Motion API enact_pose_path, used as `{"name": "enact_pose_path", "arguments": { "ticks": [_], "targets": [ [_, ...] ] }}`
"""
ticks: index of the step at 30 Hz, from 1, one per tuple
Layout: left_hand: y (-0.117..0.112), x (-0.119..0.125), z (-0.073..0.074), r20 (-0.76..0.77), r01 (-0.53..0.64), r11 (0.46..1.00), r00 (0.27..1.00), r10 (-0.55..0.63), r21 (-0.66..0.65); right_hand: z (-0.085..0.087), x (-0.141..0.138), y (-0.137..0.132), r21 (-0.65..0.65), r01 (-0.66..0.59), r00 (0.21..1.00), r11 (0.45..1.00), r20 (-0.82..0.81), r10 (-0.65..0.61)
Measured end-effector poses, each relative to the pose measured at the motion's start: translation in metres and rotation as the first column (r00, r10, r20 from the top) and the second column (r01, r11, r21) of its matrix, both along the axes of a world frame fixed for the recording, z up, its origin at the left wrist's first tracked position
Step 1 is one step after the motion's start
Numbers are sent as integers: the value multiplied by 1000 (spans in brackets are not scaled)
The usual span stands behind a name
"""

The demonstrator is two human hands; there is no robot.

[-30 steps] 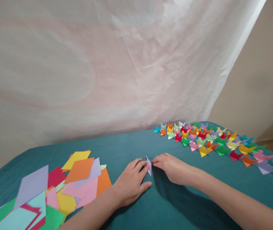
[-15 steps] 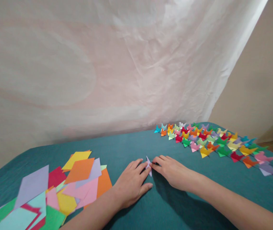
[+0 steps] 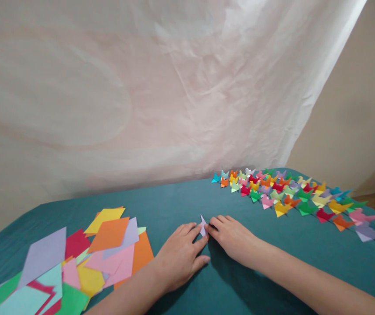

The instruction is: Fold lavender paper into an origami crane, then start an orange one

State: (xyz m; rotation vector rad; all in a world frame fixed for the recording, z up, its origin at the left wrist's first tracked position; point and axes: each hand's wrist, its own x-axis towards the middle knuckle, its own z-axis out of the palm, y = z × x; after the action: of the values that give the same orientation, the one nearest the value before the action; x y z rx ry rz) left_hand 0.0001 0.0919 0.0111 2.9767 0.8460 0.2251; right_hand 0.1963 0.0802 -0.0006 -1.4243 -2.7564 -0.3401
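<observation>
A small lilac piece of folded paper (image 3: 203, 225) lies on the table between my hands, its narrow tip pointing away from me. My left hand (image 3: 182, 253) rests beside it with fingers spread and thumb apart, the fingertips pressing at the paper's left side and near end. From the right, the bent fingers of my right hand (image 3: 228, 236) pinch the paper's right edge. Its lower part is covered by my fingers, so the exact folds cannot be made out.
Left of my forearm lies a loose heap of coloured paper sheets (image 3: 110, 234). Rows of small folded paper birds (image 3: 282, 208) in many colours stand along the right side of the teal tablecloth (image 3: 171, 201). A pale curtain (image 3: 174, 109) hangs behind the table.
Less of the lilac paper shows now, its near point being covered by my left fingers. My hands have otherwise barely moved.
</observation>
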Motion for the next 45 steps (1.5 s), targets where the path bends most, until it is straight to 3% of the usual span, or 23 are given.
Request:
{"name": "enact_pose_path", "arguments": {
  "ticks": [11, 36, 41, 45],
  "targets": [
    [0, 1, -3, 21, 8, 1000, 1000, -8, -3, -8, -9, 0, 28, 82, 996, 996, -37, -81],
    [1, 1, 0, -18, 5, 1000, 1000, -5, -21, -11, 5, 19, -52, 60, 984, 997, -163, -68],
    [0, 1, 0, -11, 4, 1000, 1000, -4, -29, -15, 5, 21, -45, 63, 970, 997, -231, -72],
    [0, 1, -2, 15, -7, 1000, 1000, 7, -23, -29, 8, 27, -52, 32, 922, 998, -384, -50]
  ]
}}
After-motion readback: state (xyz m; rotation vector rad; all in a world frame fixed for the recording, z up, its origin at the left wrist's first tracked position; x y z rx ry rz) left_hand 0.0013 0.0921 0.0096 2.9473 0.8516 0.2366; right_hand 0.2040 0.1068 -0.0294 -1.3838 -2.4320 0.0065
